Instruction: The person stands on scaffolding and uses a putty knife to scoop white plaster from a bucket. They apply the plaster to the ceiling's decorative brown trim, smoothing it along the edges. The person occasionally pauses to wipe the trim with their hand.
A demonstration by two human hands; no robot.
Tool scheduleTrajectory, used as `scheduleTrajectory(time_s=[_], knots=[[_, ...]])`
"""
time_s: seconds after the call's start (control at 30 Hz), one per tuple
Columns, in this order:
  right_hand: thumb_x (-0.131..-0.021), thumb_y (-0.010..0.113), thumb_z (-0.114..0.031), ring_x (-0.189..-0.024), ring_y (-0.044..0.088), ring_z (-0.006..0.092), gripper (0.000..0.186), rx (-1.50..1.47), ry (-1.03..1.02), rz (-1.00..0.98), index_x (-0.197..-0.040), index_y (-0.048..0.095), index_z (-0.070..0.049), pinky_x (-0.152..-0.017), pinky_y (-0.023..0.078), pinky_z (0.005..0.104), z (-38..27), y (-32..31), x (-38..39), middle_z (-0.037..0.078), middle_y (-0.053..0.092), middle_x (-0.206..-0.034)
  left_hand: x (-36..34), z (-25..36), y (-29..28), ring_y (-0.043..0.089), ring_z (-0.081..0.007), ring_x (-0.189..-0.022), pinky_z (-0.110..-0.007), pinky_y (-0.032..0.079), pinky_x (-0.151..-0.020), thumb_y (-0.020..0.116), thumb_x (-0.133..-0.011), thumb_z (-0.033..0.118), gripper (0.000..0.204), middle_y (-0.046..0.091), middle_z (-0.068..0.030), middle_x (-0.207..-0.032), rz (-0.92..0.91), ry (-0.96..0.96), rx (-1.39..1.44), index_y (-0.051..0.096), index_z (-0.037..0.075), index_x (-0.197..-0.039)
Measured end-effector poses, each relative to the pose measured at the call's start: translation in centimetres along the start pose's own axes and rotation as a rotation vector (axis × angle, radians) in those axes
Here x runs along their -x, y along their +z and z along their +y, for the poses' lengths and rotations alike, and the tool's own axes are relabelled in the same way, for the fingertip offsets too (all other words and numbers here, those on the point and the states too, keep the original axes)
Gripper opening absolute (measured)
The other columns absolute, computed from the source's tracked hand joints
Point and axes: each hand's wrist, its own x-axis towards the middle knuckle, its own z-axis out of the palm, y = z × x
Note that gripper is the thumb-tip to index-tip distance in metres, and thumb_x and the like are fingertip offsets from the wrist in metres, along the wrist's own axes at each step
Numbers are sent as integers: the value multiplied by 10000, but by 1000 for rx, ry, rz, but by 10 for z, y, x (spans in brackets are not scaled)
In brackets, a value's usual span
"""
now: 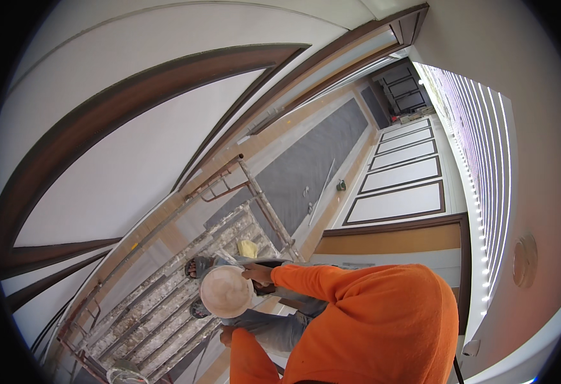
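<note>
The person wears a bright orange top (pixel 370 320) and blue jeans (pixel 271 328), bent over with both arms reaching out. The right hand (pixel 259 274) is at the edge of a round, pale tub (pixel 224 293), and its fingers grip the rim. The left hand (pixel 227 335) is near the knee, lower down and a bit apart from the tub. I cannot tell if its fingers are open or closed.

The tub is in front of the person, between the two feet. I cannot see if its bottom touches anything. Under the feet are long metal planks (pixel 159 320), all splashed with white. A crumpled yellow thing (pixel 247 248) lies on them, just past the tub. At the bottom edge of the view is a round pail (pixel 125 371), partly cut off.

Past the planks stands a rusty metal frame (pixel 264 198). Beyond it is the grey floor (pixel 319 147), with a long thin stick (pixel 323 192) lying on it and a small dark green thing (pixel 341 185) near the stick. White wall panels (pixel 399 200) with brown edges run along the side. Far away is a dark doorway (pixel 403 86).
</note>
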Motion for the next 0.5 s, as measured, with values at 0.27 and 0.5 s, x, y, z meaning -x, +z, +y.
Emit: scheduleTrajectory(time_s=[0.27,0.5], knots=[[-953,570,-264,-483,499,141,308,-321,-59,17,-1191,574,-70,-399,354,332,14,-1,7,37,561,-745,-3,12,19,747,-379,-832,-516,578,-730,695,-871,533,520,759,-194,-878,-31,8,-62,774,20,-889],[-956,557,-348,-448,465,138,440,-148,-46,12,-1260,525,-31,-392,323,327,17,-16,7,38,528,-637,6,32,18,746,-375,-849,-515,575,-739,691,-871,541,515,761,-189,-896,3,73,-55,777,34,-908]])
